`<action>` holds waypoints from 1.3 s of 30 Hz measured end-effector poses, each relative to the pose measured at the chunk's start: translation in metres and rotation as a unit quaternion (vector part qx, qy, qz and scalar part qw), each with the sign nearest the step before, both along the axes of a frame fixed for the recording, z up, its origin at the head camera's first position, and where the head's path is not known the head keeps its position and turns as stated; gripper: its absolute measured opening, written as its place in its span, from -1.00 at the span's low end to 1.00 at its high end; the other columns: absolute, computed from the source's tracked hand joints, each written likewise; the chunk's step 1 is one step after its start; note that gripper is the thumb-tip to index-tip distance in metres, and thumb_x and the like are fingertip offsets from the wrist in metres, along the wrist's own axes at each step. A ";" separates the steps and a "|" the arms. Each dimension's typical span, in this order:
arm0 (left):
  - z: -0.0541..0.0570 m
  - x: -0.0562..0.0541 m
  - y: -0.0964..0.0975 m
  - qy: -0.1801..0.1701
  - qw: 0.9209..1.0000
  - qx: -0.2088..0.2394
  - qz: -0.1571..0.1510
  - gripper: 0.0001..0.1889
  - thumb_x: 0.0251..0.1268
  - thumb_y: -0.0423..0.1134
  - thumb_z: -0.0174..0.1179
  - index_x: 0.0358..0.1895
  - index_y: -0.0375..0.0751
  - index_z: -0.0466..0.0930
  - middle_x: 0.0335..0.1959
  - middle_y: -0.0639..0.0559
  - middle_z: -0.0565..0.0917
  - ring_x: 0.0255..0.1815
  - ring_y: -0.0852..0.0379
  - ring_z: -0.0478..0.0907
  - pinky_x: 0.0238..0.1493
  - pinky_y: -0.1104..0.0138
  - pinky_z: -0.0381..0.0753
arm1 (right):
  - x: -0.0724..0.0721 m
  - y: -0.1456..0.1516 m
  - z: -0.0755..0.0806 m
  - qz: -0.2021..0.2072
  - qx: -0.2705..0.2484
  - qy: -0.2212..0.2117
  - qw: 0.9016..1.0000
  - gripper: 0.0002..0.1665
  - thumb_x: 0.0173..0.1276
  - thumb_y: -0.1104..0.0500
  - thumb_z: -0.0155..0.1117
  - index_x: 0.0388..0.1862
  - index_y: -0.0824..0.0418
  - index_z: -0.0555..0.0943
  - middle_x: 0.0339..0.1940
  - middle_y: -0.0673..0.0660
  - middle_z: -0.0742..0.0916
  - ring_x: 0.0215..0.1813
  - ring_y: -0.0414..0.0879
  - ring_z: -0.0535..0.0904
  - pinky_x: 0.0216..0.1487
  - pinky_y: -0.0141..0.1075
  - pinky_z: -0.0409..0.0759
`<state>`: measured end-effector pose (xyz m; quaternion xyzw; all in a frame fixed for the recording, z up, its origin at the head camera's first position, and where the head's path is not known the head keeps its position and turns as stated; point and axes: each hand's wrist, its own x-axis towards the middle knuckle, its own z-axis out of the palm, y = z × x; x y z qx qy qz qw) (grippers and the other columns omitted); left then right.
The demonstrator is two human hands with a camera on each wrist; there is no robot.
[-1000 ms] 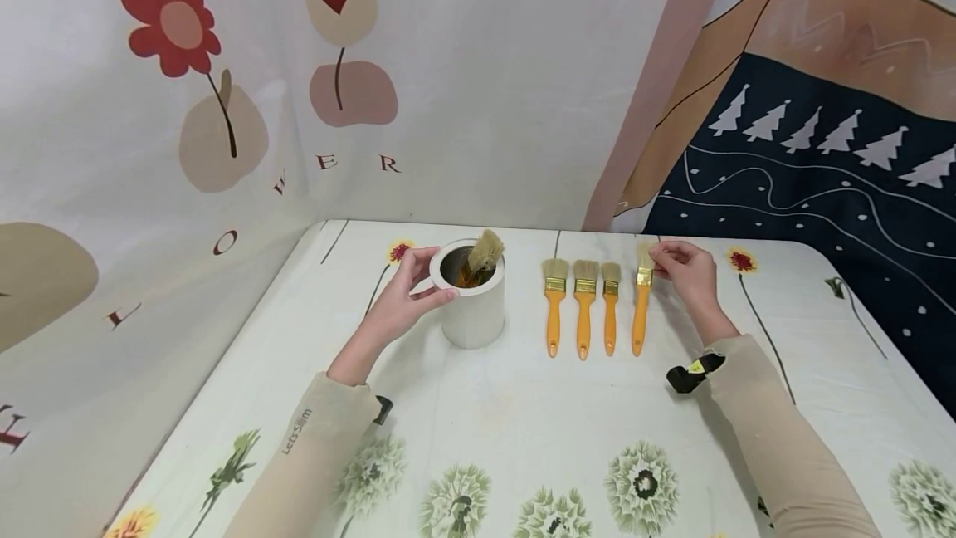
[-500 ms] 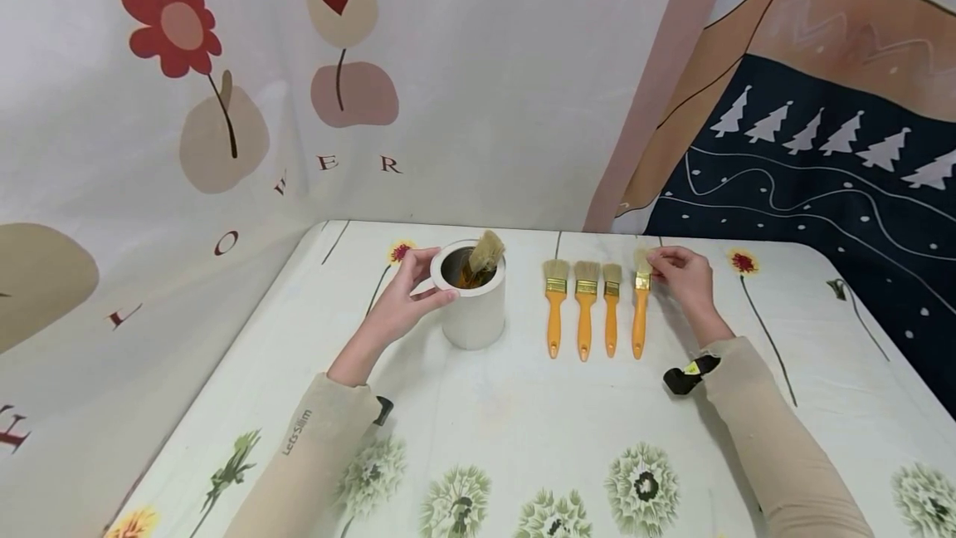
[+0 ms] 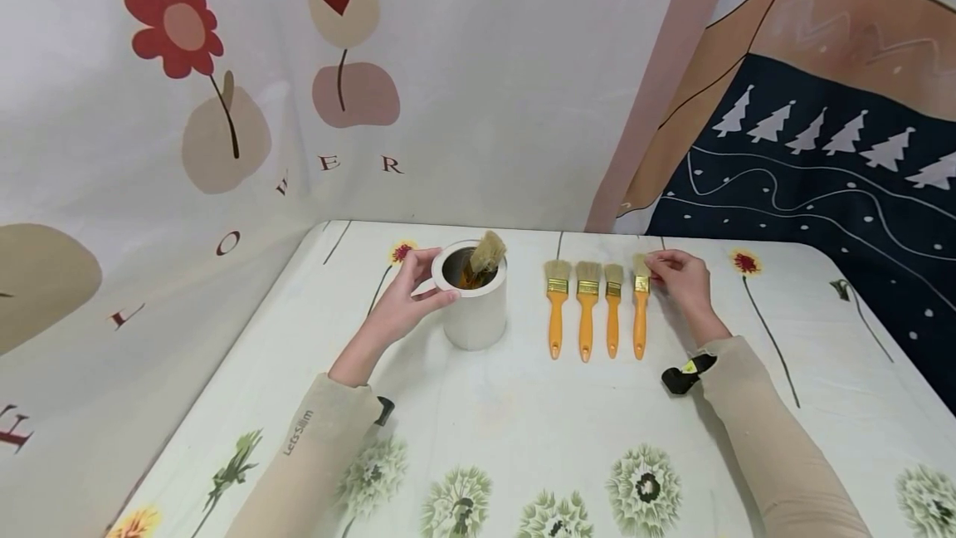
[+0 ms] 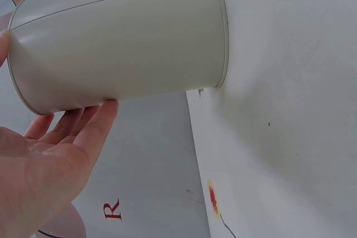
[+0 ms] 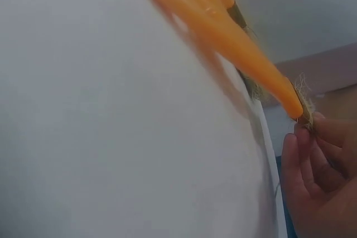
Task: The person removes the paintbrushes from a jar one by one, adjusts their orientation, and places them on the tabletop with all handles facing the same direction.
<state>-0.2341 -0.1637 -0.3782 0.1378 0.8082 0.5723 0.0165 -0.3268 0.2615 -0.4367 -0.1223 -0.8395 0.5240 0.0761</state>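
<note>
Brush handles (image 3: pixel 640 326) look smooth and glossy, ferrules (image 3: pixel 587 287) shiny metal, the canister (image 3: pixel 475 320) matt.

A white cloth-covered table (image 3: pixel 560 405) with rounded far corners spans the lower half of the head view. Flowers are printed on it — pale green, round flower heads (image 3: pixel 643 480) along the near side, red-and-yellow flowers (image 3: pixel 745 262) on thin dark stems farther back. A white cylindrical canister with a thick rim (image 3: pixel 475 320) stands upright on the far half. To its right, three flat paintbrushes with orange handles and pale bristles (image 3: pixel 587 318) lie side by side, bristles toward the far edge. A fourth orange-handled paintbrush (image 3: pixel 640 322) beside them seems tilted — bristle end raised, handle contact unclear.
</note>
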 end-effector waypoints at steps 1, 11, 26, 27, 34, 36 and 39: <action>0.000 0.000 0.000 0.000 1.000 0.000 0.000 -0.26 0.32 -0.34 0.30 0.46 -0.25 0.08 0.52 -0.23 0.26 0.59 -0.21 0.14 0.48 -0.10 0.34 | 0.000 0.001 -0.001 0.002 0.000 -0.002 1.000 -0.57 0.47 0.08 0.24 0.16 0.35 0.59 -0.50 -0.32 0.56 -0.45 -0.49 0.52 -0.34 -0.66 0.61; 0.000 0.000 0.000 0.003 1.000 0.005 -0.003 -0.27 0.32 -0.35 0.29 0.45 -0.27 0.08 0.51 -0.24 0.27 0.59 -0.21 0.15 0.48 -0.11 0.35 | -0.003 0.003 -0.004 0.007 -0.012 -0.016 1.000 -0.58 0.47 0.11 0.24 0.17 0.36 0.58 -0.53 -0.33 0.57 -0.45 -0.48 0.52 -0.34 -0.64 0.63; -0.001 -0.001 0.000 0.006 1.000 0.001 -0.002 -0.25 0.32 -0.35 0.30 0.47 -0.28 0.07 0.51 -0.24 0.27 0.58 -0.21 0.16 0.47 -0.09 0.36 | -0.002 0.004 -0.002 0.030 -0.024 -0.033 0.999 -0.56 0.48 0.17 0.22 0.23 0.39 0.55 -0.46 -0.29 0.59 -0.44 -0.48 0.54 -0.32 -0.59 0.67; -0.001 -0.001 0.000 0.005 1.000 0.001 -0.002 -0.25 0.32 -0.35 0.30 0.47 -0.28 0.07 0.51 -0.24 0.27 0.58 -0.21 0.16 0.47 -0.09 0.36 | -0.002 0.005 -0.002 0.030 -0.023 -0.034 0.999 -0.57 0.49 0.18 0.21 0.24 0.38 0.55 -0.44 -0.27 0.59 -0.43 -0.49 0.54 -0.31 -0.59 0.68; -0.001 0.000 -0.001 0.008 1.000 0.003 -0.005 -0.26 0.31 -0.37 0.30 0.46 -0.30 0.07 0.51 -0.26 0.27 0.58 -0.23 0.15 0.47 -0.12 0.35 | -0.004 0.005 -0.002 0.034 -0.011 -0.045 0.998 -0.58 0.51 0.21 0.17 0.27 0.34 0.54 -0.11 0.05 0.66 -0.39 -0.49 0.53 -0.27 -0.60 0.68; -0.001 0.000 -0.001 0.009 1.000 0.004 -0.005 -0.26 0.31 -0.38 0.30 0.45 -0.30 0.08 0.51 -0.26 0.27 0.58 -0.23 0.16 0.47 -0.13 0.35 | -0.005 0.006 -0.003 0.034 -0.007 -0.048 0.998 -0.58 0.52 0.21 0.15 0.28 0.32 0.54 -0.01 0.13 0.65 -0.37 -0.49 0.53 -0.25 -0.61 0.67; 0.000 0.000 0.000 0.007 1.000 0.005 -0.004 -0.26 0.31 -0.36 0.30 0.45 -0.29 0.08 0.51 -0.25 0.27 0.58 -0.22 0.16 0.47 -0.12 0.35 | -0.005 0.006 -0.003 0.031 -0.005 -0.051 0.998 -0.59 0.51 0.21 0.16 0.28 0.30 0.55 0.04 0.15 0.65 -0.35 -0.48 0.54 -0.24 -0.62 0.67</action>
